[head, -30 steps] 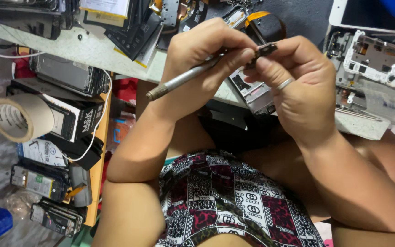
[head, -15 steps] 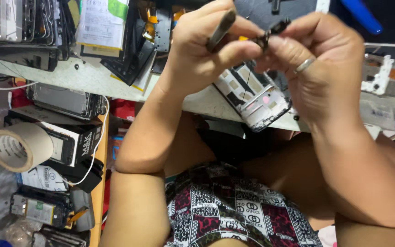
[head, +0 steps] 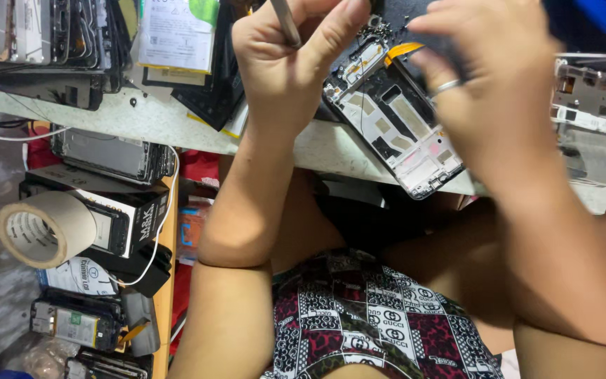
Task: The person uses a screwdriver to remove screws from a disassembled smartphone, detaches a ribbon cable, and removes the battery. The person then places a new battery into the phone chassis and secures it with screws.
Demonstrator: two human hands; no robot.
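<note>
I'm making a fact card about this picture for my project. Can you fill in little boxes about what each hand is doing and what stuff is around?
Left hand: fingers closed around a thin metal tool, raised above the bench
Right hand: blurred, ring on one finger; whether it holds anything cannot be seen
Under the hands: opened phone frame lying on the bench edge
Bench: speckled light top, crowded with phone parts
Far right: white phone frame
Lower left: roll of tan tape on a dark box
Also: white cable hanging down
</note>
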